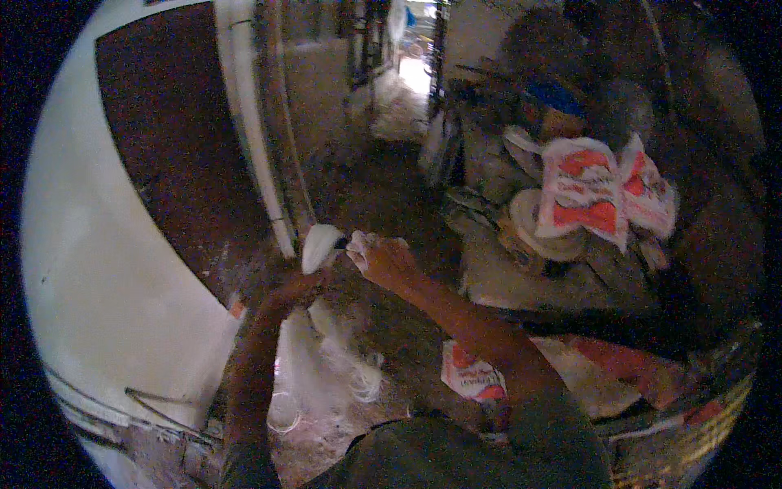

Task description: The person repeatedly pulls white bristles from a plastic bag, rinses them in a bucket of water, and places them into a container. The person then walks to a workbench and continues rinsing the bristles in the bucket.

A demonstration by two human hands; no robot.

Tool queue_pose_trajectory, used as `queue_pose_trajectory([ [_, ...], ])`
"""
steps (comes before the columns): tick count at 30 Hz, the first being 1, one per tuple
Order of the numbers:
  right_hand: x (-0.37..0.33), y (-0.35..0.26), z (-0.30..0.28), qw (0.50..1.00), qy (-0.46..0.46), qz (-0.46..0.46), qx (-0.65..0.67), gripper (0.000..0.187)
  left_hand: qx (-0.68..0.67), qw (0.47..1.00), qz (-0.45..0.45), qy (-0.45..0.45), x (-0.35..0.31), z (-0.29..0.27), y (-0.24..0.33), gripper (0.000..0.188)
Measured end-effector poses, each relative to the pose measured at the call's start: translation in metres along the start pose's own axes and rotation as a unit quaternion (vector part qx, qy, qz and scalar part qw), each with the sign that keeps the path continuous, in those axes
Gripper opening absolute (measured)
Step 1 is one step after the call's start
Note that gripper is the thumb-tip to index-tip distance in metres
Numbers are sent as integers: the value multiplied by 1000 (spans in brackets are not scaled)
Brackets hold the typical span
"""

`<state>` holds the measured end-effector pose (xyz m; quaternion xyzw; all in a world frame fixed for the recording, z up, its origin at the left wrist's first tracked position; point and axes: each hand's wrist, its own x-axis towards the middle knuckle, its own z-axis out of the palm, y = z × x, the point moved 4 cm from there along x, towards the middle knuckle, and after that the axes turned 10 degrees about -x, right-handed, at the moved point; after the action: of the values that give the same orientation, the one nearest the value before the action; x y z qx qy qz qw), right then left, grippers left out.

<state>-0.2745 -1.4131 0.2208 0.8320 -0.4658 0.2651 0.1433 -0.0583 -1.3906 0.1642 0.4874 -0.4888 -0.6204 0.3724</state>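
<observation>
In front of me, my right hand (pixel 379 261) has its fingers closed, and white residue coats the fingertips. They pinch a short dark part (pixel 340 244) joined to a white wedge-shaped piece (pixel 321 248), like a loaded scraper, but blur leaves its kind uncertain. Just below the wedge is my left hand (pixel 307 287); its fingers are dark and hidden, so I cannot tell whether it holds anything. White stringy strands (pixel 358 375) lie below both hands, with a pale sheet-like area (pixel 295 359) beside them.
At left stands a large white panel (pixel 98 285) with a dark brown area above it. Red-and-white bags (pixel 585 191) are heaped at right over a round pale object (pixel 533 224). Another red-and-white bag (pixel 472 371) lies near my right forearm. A bright opening (pixel 415 75) shows far ahead.
</observation>
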Motion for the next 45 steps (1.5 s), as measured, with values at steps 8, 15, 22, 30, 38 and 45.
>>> queue_pose_trajectory([
  [8, -66, 66, 57, 991, -57, -35, 119, 34, 127, 990, 21, -59, 44, 17, -43, 46],
  [15, -125, 103, 103, 983, -134, 34, 120, 34, 250, 963, 41, -89, 73, 41, -87, 50],
  [22, -240, 311, 133, 946, -54, 245, -203, 24, 325, 941, 28, -95, 40, 3, -106, 55],
  [30, -147, 174, 23, 944, -38, 249, 211, 37, 482, 873, 74, -10, 56, 9, -151, 62],
  [38, -74, 31, 7, 952, -283, 96, 72, 35, 588, 793, 86, 132, 45, 29, -161, 42],
  [45, -105, 37, 141, 982, -118, 15, 148, 38, 652, 740, 116, 115, 33, 44, -191, 34],
])
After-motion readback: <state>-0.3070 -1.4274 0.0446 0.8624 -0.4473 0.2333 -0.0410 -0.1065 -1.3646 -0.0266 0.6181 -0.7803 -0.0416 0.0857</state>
